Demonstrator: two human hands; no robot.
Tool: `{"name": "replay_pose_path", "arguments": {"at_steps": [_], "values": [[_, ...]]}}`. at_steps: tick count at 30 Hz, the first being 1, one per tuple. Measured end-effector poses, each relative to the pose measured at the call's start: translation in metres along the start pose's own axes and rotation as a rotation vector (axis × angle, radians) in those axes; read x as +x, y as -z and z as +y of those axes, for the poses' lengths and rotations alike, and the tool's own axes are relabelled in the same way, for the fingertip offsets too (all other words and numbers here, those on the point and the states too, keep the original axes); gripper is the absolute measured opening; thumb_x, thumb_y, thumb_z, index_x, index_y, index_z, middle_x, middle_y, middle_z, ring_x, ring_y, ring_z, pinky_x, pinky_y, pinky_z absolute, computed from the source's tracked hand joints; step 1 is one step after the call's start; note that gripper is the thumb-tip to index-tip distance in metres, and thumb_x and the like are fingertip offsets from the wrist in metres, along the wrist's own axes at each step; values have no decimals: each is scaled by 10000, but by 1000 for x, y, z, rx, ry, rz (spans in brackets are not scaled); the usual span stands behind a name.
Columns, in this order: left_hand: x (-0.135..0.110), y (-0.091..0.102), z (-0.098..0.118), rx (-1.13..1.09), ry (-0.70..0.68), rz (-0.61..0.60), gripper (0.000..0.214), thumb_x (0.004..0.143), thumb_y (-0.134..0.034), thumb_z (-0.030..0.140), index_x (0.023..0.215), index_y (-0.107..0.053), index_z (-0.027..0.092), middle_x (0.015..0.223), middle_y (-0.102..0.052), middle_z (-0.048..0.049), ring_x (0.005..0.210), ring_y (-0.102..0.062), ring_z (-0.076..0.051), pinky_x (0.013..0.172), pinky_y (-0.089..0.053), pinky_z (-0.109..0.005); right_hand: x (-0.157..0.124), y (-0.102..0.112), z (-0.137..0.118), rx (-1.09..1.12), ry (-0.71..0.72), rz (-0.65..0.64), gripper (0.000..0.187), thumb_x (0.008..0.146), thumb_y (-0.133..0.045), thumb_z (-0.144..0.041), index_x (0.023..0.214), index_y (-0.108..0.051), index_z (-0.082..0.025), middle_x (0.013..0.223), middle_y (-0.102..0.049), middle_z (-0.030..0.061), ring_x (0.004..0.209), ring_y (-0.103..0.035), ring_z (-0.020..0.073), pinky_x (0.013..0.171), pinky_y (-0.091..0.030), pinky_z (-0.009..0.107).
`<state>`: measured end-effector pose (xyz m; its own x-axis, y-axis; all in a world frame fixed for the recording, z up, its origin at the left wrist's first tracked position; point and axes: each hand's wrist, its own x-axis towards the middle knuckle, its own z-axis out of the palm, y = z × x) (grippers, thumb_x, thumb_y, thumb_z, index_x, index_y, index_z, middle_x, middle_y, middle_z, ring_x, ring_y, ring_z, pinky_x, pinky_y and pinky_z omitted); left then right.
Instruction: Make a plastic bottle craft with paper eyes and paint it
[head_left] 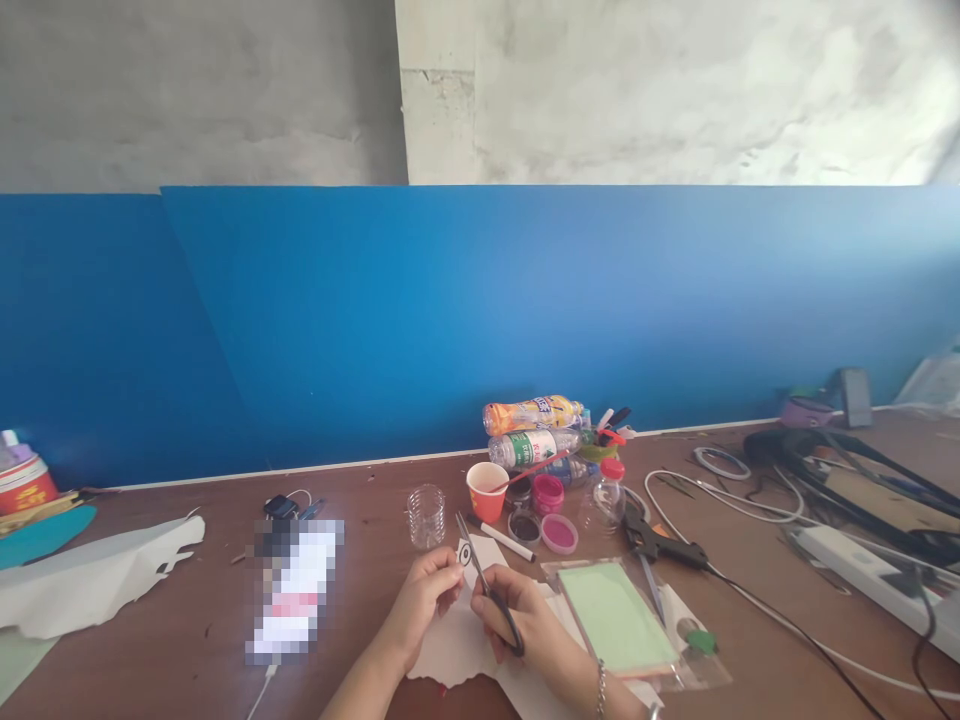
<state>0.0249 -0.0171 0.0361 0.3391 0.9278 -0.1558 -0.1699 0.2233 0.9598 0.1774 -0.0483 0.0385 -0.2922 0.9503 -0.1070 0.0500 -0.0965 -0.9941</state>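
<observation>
My left hand (426, 603) pinches a small white paper piece (465, 553) with a black ringed dot drawn on it, like an eye. In my right hand (529, 620) is a pair of scissors (480, 572), fingers around the dark handles. The blades point up and away, right beside the paper piece; whether they touch it I cannot tell. White paper (450, 645) with a ragged edge lies under both hands. Just beyond stand a cut clear plastic bottle piece (426, 517) and a red paper cup (486, 492). A white marker (504, 538) lies close by.
Pink paint jar (548, 494), its lid (559, 533) and lying bottles (534, 412) are at the back. To the right are a green paper pack (615, 612), a glue gun (664, 545), cables and a power strip (874, 580). A lit phone (296, 590) lies left.
</observation>
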Motion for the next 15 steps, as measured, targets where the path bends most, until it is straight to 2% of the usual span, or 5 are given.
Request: {"name": "replay_pose_path", "arguments": {"at_steps": [6,11,15], "values": [[-2,-1,4,21,-18,26,256,694,-621,353,577,-474,179,540,-472,52,523,-334,-82,538,-211,-233,2,2,4,6,10,6,240,738,-602,-400,744,-466,-202,437,-428,-109,298,-293,34,307,-214,177],[-7,-7,9,60,21,-2,359,711,-617,483,587,-472,178,539,-431,59,519,-305,-80,519,-172,-232,3,3,5,29,13,20,255,720,-615,-408,739,-471,-199,458,-450,-95,330,-394,52,298,-211,166],[-9,-13,8,27,2,10,404,719,-616,544,610,-476,181,562,-407,69,546,-318,-81,550,-235,-221,3,3,7,71,25,3,237,709,-623,-375,710,-463,-201,437,-435,-104,317,-379,48,295,-233,165]]}}
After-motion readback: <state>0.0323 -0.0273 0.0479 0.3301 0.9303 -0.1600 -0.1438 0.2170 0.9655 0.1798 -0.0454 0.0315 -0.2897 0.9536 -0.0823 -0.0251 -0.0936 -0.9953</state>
